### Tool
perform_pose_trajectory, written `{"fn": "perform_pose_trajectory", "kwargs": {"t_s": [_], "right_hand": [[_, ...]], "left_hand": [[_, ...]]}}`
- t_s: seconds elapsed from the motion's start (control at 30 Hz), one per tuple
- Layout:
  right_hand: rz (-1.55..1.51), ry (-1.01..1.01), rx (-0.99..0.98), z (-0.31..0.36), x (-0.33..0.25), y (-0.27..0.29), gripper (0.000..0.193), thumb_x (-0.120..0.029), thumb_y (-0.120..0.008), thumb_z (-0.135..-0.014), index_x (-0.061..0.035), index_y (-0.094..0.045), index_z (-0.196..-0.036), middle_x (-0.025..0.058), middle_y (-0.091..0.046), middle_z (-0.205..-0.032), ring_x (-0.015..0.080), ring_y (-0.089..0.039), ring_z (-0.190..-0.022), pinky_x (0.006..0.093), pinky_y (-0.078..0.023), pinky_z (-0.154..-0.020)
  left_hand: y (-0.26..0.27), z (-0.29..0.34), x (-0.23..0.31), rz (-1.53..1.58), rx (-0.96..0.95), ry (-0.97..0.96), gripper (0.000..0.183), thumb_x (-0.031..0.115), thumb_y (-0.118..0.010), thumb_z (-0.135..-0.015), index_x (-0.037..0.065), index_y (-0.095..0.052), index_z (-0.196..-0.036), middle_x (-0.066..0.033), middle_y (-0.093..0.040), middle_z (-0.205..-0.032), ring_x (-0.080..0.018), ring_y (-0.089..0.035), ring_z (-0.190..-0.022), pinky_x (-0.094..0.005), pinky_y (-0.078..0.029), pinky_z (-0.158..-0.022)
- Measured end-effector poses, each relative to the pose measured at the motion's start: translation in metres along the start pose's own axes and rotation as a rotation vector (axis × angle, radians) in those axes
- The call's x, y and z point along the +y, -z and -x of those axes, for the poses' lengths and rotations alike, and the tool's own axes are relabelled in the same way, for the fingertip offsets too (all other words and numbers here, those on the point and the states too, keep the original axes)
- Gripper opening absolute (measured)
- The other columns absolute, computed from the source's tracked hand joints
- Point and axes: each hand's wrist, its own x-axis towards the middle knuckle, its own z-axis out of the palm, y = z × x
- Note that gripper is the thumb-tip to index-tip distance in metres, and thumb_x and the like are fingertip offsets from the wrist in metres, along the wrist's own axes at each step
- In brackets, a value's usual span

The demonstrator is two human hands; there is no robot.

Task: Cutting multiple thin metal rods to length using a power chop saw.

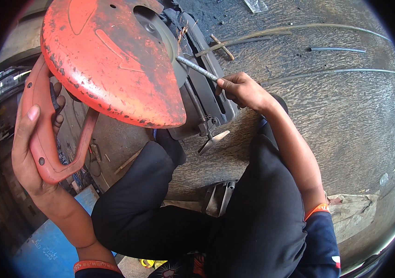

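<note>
A chop saw with a scuffed red blade guard [109, 78] fills the upper left. My left hand [24, 146] is wrapped round its red D-shaped handle [42, 120], fingers curling near the dark trigger. Below the guard's right edge shows part of the grey cutting disc [177, 72]. In my right hand [243, 91], a thin metal rod [200, 68] is pinched near its right end. The rod's far end meets the disc, though the guard partly hides the contact. Orange sparks [182, 31] fly up beside the disc. Under my right hand lies the saw's dark base [213, 104].
A clamp screw [195, 102] with a crank handle [214, 142] sticks out of the base towards my legs. Long thin rods [332, 72] and a short cut piece [336, 49] lie on the worn floor at right. A blue panel [51, 250] is at lower left.
</note>
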Motion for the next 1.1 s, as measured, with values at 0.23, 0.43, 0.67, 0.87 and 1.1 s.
{"fn": "perform_pose_trajectory", "kwargs": {"t_s": [0.23, 0.43, 0.67, 0.87, 1.1], "right_hand": [[0.34, 0.203, 0.176, -0.001, -0.002, -0.003, 0.038, -0.032, -0.06, -0.094, 0.0047, -0.069, -0.091, 0.0192, -0.063, -0.068, 0.0278, -0.063, -0.067, 0.0416, -0.049, -0.068], [0.473, 0.248, 0.29, 0.002, -0.008, -0.011, 0.029, -0.026, -0.063, -0.092, 0.0029, -0.069, -0.093, 0.0269, -0.063, -0.077, 0.0433, -0.064, -0.079, 0.0471, -0.051, -0.073], [0.501, 0.397, 0.383, 0.002, 0.003, -0.016, 0.02, -0.018, -0.063, -0.089, 0.0006, -0.068, -0.088, 0.0256, -0.064, -0.077, 0.0444, -0.064, -0.077, 0.0486, -0.052, -0.068], [0.688, 0.55, 0.439, 0.0, 0.004, -0.015, 0.016, -0.015, -0.064, -0.089, -0.0029, -0.054, -0.085, 0.0202, -0.061, -0.072, 0.0443, -0.06, -0.068, 0.0504, -0.049, -0.058], [0.462, 0.176, 0.37, 0.005, -0.008, 0.004, 0.044, -0.036, -0.058, -0.094, 0.0048, -0.065, -0.08, 0.0214, -0.066, -0.072, 0.0403, -0.064, -0.063, 0.0489, -0.048, -0.065]], "left_hand": [[-0.001, 0.001, 0.0, -0.034, 0.0, -0.031, 0.058, 0.024, -0.066, -0.09, -0.006, -0.048, -0.136, -0.0132, -0.06, -0.12, -0.0177, -0.06, -0.098, -0.0308, -0.047, -0.091], [-0.002, 0.001, -0.001, -0.042, 0.032, -0.034, 0.059, 0.024, -0.066, -0.09, -0.007, -0.048, -0.136, -0.0134, -0.06, -0.12, -0.0181, -0.06, -0.098, -0.0309, -0.047, -0.091], [-0.006, 0.002, 0.002, -0.032, -0.02, -0.019, 0.061, 0.025, -0.065, -0.09, -0.006, -0.045, -0.139, -0.0135, -0.058, -0.126, -0.0174, -0.058, -0.104, -0.0311, -0.045, -0.094], [-0.002, 0.0, -0.002, -0.063, -0.071, -0.066, 0.067, 0.027, -0.058, -0.09, -0.006, -0.037, -0.145, -0.0176, -0.045, -0.142, -0.0234, -0.046, -0.127, -0.0344, -0.034, -0.107], [0.025, -0.004, -0.011, -0.156, 0.007, 0.044, 0.067, 0.027, -0.061, -0.088, -0.005, -0.04, -0.144, -0.0161, -0.053, -0.133, -0.0195, -0.053, -0.114, -0.0313, -0.039, -0.099]]}}
